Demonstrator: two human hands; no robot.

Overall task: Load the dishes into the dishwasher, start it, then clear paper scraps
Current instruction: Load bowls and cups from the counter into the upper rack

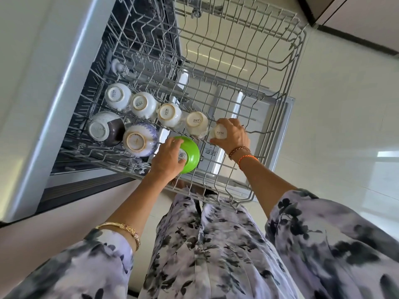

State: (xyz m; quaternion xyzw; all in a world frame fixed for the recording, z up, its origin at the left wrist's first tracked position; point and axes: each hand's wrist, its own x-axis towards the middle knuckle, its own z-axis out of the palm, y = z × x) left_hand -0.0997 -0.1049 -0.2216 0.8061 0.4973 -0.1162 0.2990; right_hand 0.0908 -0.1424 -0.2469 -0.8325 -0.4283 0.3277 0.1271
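The dishwasher's upper wire rack (280, 67) is pulled out over the open door (278, 130). Several white cups (144, 104) stand upside down in a row along the rack's left part. A dark bowl (105, 128) and a patterned bowl (140, 140) sit inverted in front of them. My left hand (168, 158) grips an upside-down green bowl (191, 153) at the rack's near edge. My right hand (233, 134) holds another white cup (220, 132), bottom up, at the right end of the cup row.
The right and far parts of the rack hold nothing but bare tines. The dishwasher's dark interior (133, 39) with the lower rack lies to the left. Pale floor tiles (345, 126) spread to the right. My patterned clothing (205, 244) fills the bottom of the view.
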